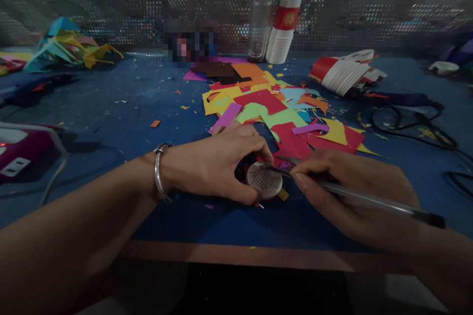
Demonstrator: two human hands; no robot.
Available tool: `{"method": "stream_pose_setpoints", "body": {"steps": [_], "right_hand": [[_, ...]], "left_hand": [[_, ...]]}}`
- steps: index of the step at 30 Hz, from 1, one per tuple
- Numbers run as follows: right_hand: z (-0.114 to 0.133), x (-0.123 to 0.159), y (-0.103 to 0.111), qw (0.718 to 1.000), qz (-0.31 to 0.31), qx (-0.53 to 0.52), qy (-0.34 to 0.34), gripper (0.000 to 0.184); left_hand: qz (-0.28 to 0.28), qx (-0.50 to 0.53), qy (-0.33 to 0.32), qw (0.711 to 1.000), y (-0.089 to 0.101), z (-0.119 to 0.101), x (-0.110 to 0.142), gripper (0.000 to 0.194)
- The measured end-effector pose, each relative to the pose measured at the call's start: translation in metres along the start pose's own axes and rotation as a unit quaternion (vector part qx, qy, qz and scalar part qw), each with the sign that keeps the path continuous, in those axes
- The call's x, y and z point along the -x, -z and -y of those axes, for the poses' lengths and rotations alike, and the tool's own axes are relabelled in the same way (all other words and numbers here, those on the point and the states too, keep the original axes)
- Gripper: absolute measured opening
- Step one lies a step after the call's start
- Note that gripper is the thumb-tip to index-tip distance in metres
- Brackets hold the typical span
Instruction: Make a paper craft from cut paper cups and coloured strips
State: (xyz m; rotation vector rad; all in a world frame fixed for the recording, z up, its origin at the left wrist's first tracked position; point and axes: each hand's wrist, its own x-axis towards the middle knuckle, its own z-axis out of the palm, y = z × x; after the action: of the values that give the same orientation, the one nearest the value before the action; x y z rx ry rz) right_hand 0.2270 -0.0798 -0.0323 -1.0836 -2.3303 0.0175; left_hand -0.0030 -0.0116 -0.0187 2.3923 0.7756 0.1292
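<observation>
Left forearm [99, 206] | left fingers [244, 192] curled round grid-marked disc [264, 182] | right fingers [308, 184] pinching pen [373, 200] | cup emblem [290, 20] illegible

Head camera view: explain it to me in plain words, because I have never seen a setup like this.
There is no machine here. The single picture comes from a camera worn on a person's head, looking forward and down. The left hand grips a round white piece marked with dark lines, between thumb and fingers. The right hand holds a pen, its tip over that piece; whether it touches, I can't tell. On the blue table lie bright paper scraps. Behind them, a clear bottle stands beside an upright stack of cups.
</observation>
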Motion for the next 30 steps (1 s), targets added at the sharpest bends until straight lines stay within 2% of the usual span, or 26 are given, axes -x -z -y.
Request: {"method": "stream_pose_setpoints", "body": {"steps": [9, 17, 30], "right_hand": [[-0.002, 0.007, -0.005, 0.999, 0.0, -0.046, -0.011, 0.015], [0.0, -0.001, -0.001, 1.0, 0.008, -0.02, 0.018, 0.015], [-0.001, -0.001, -0.002, 1.0, -0.005, -0.012, 0.015, 0.016]], "left_hand": [[0.002, 0.004, -0.003, 1.0, -0.001, 0.002, -0.001, 0.045], [0.003, -0.001, 0.0, 1.0, 0.001, 0.0, -0.001, 0.044], [0.003, -0.012, -0.001, 1.0, -0.001, 0.001, -0.001, 0.047]]}}
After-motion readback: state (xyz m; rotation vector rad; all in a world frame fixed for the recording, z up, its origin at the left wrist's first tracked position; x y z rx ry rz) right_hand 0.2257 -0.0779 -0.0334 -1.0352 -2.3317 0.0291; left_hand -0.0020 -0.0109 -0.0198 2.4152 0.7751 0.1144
